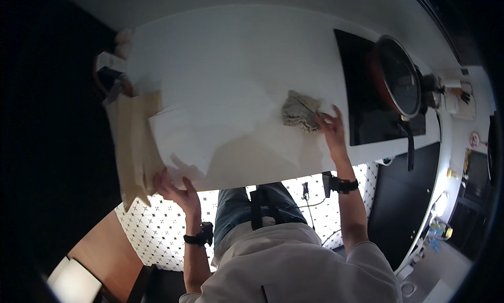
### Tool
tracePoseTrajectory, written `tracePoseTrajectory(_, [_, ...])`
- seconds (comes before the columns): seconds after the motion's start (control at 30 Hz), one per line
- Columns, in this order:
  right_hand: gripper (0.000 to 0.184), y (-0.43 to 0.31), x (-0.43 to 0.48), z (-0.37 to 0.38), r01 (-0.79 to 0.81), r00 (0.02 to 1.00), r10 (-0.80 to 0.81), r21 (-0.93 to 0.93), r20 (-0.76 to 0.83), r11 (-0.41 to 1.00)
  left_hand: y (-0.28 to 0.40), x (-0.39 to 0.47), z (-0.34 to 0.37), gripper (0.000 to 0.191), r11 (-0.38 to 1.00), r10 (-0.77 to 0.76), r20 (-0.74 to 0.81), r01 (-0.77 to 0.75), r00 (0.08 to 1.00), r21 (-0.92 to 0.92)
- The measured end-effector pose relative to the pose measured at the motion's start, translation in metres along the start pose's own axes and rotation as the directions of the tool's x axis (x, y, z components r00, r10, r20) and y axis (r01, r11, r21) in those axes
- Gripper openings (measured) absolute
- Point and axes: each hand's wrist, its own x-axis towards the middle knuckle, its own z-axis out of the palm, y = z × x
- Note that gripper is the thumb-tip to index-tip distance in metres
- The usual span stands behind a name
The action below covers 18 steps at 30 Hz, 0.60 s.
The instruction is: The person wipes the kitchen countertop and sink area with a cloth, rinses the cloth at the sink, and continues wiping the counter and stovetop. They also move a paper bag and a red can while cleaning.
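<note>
A crumpled grey-beige cloth [300,110] lies on the white countertop [236,74]. My right hand [332,127] pinches its right edge, with one finger raised off it. At the counter's front left, my left hand [179,192] has its thumb and fingers apart, and nothing shows between them. Its fingertips are beside the lower part of some folded brown paper [138,145], possibly a bag; whether they touch it I cannot tell. That paper hangs over the counter's left end. A pale sheet [173,133] seems to lie just right of it.
Right of the cloth, a red pan [384,80] with a glass lid [401,78] stands on a black cooktop [358,106], its handle [409,145] jutting past the counter's front edge. A box [110,62] is at the back left. Cables [309,204] hang near my legs.
</note>
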Motion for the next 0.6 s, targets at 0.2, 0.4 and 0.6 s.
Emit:
tracePoseTrajectory(0.2, [0.060,0.020,0.004,0.012,0.668,0.723,-0.525,-0.649,0.449,0.365,-0.001,0.014,0.007,0.068,0.990,0.007,0.059,-0.015,0.998,0.138])
tracePoseTrajectory(0.4, [0.064,0.040,0.005,0.070,0.500,0.848,-0.310,-0.843,0.430,0.198,0.007,0.036,0.009,0.076,0.999,-0.047,0.151,0.043,0.987,0.028])
tracePoseTrajectory(0.6, [0.066,0.033,0.067,0.103,0.391,0.908,-0.261,-0.888,0.329,0.240,0.005,0.053,0.008,0.073,0.985,-0.145,0.200,0.161,0.969,-0.068])
